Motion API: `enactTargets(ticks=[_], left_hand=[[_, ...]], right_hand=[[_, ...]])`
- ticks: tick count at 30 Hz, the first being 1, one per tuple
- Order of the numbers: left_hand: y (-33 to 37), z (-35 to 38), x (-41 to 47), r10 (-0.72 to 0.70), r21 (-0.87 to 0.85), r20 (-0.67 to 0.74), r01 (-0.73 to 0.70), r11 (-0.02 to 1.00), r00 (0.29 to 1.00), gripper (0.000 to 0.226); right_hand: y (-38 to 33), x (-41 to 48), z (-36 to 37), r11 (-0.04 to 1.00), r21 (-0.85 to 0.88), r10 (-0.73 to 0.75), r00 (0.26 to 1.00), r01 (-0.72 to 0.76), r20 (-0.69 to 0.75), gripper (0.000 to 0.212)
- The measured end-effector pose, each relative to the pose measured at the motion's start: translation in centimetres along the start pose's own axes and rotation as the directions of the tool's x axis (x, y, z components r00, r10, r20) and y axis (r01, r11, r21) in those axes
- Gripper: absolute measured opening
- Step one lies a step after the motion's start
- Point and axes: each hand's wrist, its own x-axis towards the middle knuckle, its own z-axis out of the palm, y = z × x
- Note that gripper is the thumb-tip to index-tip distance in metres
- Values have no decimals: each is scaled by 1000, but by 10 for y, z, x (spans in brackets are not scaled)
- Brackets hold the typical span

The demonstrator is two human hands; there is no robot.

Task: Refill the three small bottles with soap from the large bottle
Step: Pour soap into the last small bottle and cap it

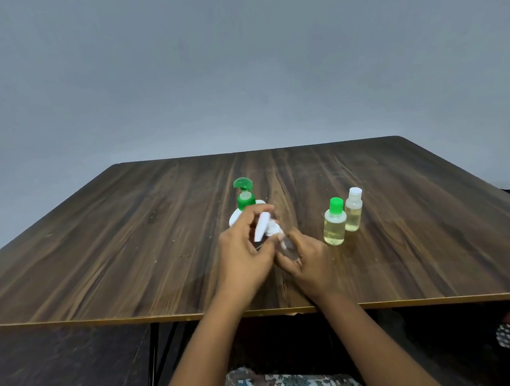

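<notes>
Left hand (244,250) closed on blurred white object (262,226); right hand (307,256) gripping clear small bottle (288,249); table (102,247) edges well apart.

the large bottle (246,205) stands upright on the tabletop (130,230), white-bodied with a green pump head, partly hidden behind the hands. two small bottles stand upright to the right, close together: the green-capped bottle (335,222) nearer, the white-capped bottle (354,210) just behind it, both clear and holding pale yellow soap. the third bottle (287,247) is clear, tilted and blurred, held in the right hand (308,261); the left hand (245,253) holds something white at its top.
</notes>
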Motion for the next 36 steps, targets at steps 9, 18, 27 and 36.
enactTargets(ticks=[9,18,27,36], left_hand=[[-71,-77,14,-326,-152,-457,288,945,828,18],[-129,-105,15,-468,161,-351,544,824,811,34],[-133,-95,23,-325,678,-326,459,575,888,34],[-63,-56,42,323,430,59,-316,846,945,76]], right_hand=[[2,2,2,980,-102,174,984,-170,31,58],[1,0,2,967,-76,249,966,-244,69,40],[-1,3,3,970,-37,243,967,-241,73,40],[-18,12,1,927,288,250,968,-240,0,40]])
